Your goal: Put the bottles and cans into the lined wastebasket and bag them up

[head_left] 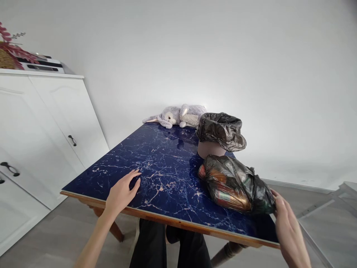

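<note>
My left hand rests near the front edge of the blue marble-patterned table. Its fingers are spread and it holds nothing. At the table's right front corner, my right hand touches the near end of a filled black plastic bag, its fingers stretched along the side. The thumb of that hand is hidden. The bag lies on its side, and colourful packaging shows through the thin plastic. Just behind it stands a bin with a black bin liner folded over its rim.
A grey plush rabbit lies at the table's far edge against the white wall. On the left is a white cabinet with dark handles, bearing a red plant. A clear plastic-looking frame stands at the right.
</note>
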### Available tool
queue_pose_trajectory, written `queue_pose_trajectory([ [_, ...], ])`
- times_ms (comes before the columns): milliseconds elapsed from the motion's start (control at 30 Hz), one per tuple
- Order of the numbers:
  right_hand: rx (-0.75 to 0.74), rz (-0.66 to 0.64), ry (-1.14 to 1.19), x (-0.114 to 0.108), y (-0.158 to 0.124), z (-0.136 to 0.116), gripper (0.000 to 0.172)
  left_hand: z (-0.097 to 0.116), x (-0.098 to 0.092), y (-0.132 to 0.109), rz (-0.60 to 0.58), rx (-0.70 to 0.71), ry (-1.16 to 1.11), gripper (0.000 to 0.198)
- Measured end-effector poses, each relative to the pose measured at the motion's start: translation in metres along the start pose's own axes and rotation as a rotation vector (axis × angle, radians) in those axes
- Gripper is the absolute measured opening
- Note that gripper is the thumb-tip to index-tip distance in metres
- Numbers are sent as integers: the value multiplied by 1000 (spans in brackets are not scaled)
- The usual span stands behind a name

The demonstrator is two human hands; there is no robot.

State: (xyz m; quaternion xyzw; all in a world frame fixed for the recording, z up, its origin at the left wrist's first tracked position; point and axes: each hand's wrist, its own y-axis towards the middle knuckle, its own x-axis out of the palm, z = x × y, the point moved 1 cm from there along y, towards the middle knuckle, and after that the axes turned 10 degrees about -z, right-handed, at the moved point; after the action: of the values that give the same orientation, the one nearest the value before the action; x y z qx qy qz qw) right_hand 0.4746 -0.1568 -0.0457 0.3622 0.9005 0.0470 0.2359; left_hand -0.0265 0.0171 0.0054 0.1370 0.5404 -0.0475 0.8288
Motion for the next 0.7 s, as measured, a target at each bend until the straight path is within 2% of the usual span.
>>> queue_pose_trajectory([
  [100, 111, -157, 92, 30, -21, -25, 80, -1, 1, 0, -4, -3, 7, 51],
  [167, 47, -346, 156, 48, -36, -47, 76, -2, 2, 1, -14, -12, 13, 52],
  [233, -46, -554, 186, 58, -46, -65, 64, -4, 3, 2, -23, -15, 15, 53],
  [300, -101, -667, 208, 64, -51, -75, 51, -4, 3, 3, -17, -10, 10, 52],
  [400, -125, -627, 236, 69, -50, -78, 41, 2, -1, 0, 21, 37, -64, 49],
  [467, -156, -557, 231, 76, -50, -78, 37, 12, -5, -7, 114, 95, -179, 42],
  [567, -252, -495, 204, 90, -53, -85, 32, 40, -7, -22, 269, 231, -305, 28],
  [633, -332, -524, 176, 102, -59, -95, 30, 65, -3, -31, 264, 366, -282, 21],
  [700, -383, -601, 119, 115, -65, -107, 34, 91, 4, -35, 189, 498, -198, 23],
])
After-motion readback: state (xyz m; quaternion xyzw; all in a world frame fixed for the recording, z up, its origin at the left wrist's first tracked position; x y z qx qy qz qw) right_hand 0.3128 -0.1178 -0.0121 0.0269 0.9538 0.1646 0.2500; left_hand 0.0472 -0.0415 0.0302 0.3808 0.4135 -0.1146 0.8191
